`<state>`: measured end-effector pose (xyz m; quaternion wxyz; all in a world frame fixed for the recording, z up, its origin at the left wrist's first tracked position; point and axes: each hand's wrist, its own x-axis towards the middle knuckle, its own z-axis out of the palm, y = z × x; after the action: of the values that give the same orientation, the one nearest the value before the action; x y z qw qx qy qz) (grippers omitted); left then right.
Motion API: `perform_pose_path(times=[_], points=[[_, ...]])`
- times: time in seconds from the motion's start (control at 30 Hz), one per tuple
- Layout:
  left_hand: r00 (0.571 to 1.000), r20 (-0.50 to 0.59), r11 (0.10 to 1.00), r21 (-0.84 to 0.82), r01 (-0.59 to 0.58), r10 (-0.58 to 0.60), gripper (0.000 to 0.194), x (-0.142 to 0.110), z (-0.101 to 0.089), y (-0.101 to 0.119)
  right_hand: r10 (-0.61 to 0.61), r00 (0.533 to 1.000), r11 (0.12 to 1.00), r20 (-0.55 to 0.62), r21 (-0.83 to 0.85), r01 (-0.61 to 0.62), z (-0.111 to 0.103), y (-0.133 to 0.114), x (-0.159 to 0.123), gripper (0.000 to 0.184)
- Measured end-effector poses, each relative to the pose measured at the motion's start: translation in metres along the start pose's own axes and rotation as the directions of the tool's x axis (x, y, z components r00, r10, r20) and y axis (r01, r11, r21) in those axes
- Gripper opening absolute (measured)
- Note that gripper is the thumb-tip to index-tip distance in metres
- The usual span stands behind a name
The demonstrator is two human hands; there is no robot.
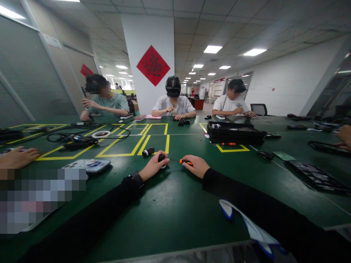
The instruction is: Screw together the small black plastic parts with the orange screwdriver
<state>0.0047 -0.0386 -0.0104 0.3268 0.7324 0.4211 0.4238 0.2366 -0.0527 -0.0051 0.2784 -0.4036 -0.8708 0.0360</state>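
Note:
In the middle of the green table (175,204), my left hand (154,166) is closed around a small dark round part (161,158) with a pale rim low on it; its kind I cannot make out. My right hand (196,166) grips the orange and black handle of a screwdriver (185,162). Its thin shaft points left, toward the part in my left hand; whether the tip touches is too small to tell. Just beyond my left hand lies a short black cylinder (148,152).
Stacked black trays (236,133) stand at the back right, an orange screwdriver (229,144) beside them. Black cables (82,140) spread over the left. A patterned flat case (87,165) lies near my left arm. Co-workers sit opposite; other people's hands (20,157) show at both sides.

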Motion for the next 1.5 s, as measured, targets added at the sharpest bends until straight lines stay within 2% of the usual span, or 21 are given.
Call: perform_pose_path(times=[0.27, 0.53, 0.9, 1.2, 1.5], points=[[1.0, 0.004, 1.0, -0.002, 0.005, -0.005, 0.026, -0.0011, 0.0011, 0.0022, 0.037, 0.999, 0.999, -0.009, 0.004, -0.037, -0.0003, -0.0014, 0.0011, 0.025], [1.0, 0.006, 1.0, -0.023, 0.012, -0.012, 0.028, -0.0009, 0.0003, 0.0023, -0.024, 1.0, 0.999, -0.016, 0.025, 0.025, -0.0011, 0.0003, 0.0007, 0.021], [0.999, 0.02, 1.0, 0.004, -0.025, 0.025, 0.026, -0.0016, 0.0001, 0.0021, 0.02, 1.0, 0.999, -0.024, 0.043, -0.019, 0.002, 0.0015, 0.0024, 0.025], [1.0, -0.004, 1.0, 0.004, -0.031, 0.031, 0.027, -0.0008, -0.0004, -0.0003, -0.06, 0.998, 0.997, -0.033, 0.037, 0.061, 0.0014, 0.0009, 0.0008, 0.019], [0.999, 0.005, 0.999, 0.027, -0.044, 0.044, 0.027, -0.0012, 0.001, 0.0002, 0.076, 0.997, 0.997, -0.032, 0.003, -0.076, 0.0032, 0.0023, 0.0014, 0.028]])
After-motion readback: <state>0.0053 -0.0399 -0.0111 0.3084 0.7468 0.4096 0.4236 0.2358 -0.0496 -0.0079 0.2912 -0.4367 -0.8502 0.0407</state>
